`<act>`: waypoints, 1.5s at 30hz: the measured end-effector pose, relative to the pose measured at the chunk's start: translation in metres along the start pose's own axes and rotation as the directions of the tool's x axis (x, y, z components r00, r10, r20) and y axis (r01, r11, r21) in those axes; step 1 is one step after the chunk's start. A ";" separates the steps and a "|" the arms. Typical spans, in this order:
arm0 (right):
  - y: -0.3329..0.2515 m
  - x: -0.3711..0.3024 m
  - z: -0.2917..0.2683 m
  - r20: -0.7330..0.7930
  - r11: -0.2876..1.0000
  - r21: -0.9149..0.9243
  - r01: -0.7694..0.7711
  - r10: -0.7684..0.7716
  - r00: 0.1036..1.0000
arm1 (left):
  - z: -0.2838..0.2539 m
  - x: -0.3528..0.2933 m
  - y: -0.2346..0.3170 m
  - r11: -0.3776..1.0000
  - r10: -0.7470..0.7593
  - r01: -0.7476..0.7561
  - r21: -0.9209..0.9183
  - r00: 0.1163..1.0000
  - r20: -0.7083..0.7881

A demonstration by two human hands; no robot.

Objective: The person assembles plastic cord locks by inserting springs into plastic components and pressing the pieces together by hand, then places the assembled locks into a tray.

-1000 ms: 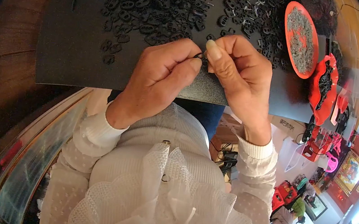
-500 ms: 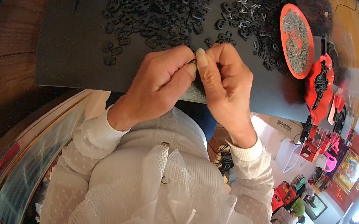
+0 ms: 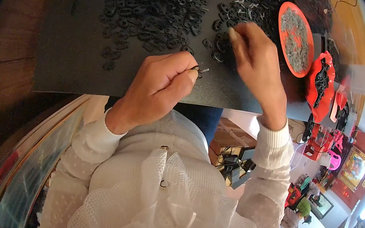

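Note:
My left hand (image 3: 160,88) is closed in a pinch on a small black plastic part (image 3: 195,68), mostly hidden by the fingers. A thin silver spring (image 3: 204,71) sticks out of it to the right. Over the right side of the black table mat (image 3: 158,90), my right hand (image 3: 263,62) has thumb and forefinger pressed together; what they hold, if anything, cannot be made out. Close to those fingertips lie loose black looped parts (image 3: 220,43). A broad heap of similar black parts (image 3: 154,13) spreads beyond my left hand.
Farther right, a red oval plate (image 3: 301,75) holds many silver springs (image 3: 296,41). Beside it a red bowl (image 3: 320,113) contains small black pieces. More black parts with springs among them (image 3: 247,7) lie at the back. Cardboard boxes (image 3: 235,135) stand below the table; people (image 3: 301,210) sit in the background.
My right hand has parted from the left and moved right and farther away, over the black parts. The left hand stays nearly in place, and the spring at its fingertips now shows.

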State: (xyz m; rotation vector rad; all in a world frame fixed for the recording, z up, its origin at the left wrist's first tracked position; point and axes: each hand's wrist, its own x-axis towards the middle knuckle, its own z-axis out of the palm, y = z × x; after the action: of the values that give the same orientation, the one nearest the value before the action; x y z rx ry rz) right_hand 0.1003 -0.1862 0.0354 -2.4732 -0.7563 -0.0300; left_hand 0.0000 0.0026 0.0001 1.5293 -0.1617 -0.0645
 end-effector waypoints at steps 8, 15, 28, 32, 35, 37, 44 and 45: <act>-0.003 0.026 0.026 0.109 0.945 -0.319 0.071 -0.038 0.993 | -0.001 0.001 0.000 0.999 0.000 -0.001 -0.045 1.000 -0.016; 0.002 0.025 0.010 0.119 0.977 -0.146 0.156 -0.139 0.983 | -0.003 0.000 -0.004 0.996 0.091 -0.091 0.015 0.996 -0.019; 0.002 0.042 0.017 0.264 0.963 -0.199 0.183 -0.127 0.956 | -0.002 0.001 0.002 0.999 0.033 -0.033 0.017 0.999 -0.003; -0.004 0.038 0.019 0.159 0.958 -0.063 0.279 -0.266 0.951 | -0.002 -0.001 -0.001 0.999 0.033 -0.033 -0.002 0.999 -0.023; -0.016 0.020 0.011 0.242 0.962 0.272 0.003 -0.071 0.968 | -0.002 -0.001 -0.007 0.997 0.082 -0.082 0.010 0.996 -0.024; -0.028 0.002 0.009 0.326 0.870 0.442 -0.221 0.074 0.942 | 0.000 -0.001 -0.007 0.994 0.109 -0.109 -0.006 0.994 -0.006; -0.045 -0.011 0.013 0.319 0.417 0.845 -0.336 0.113 0.941 | -0.004 -0.002 -0.002 0.992 0.109 -0.107 -0.070 0.994 0.029; -0.045 -0.010 0.012 0.356 0.430 0.828 -0.360 0.092 0.930 | -0.003 -0.002 -0.002 0.991 0.125 -0.121 -0.061 0.990 0.068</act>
State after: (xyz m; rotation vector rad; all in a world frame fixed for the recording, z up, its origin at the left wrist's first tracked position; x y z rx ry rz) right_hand 0.0666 -0.1543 0.0463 -1.5020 -0.3427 0.6591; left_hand -0.0014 0.0062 -0.0022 1.4577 -0.3083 -0.0256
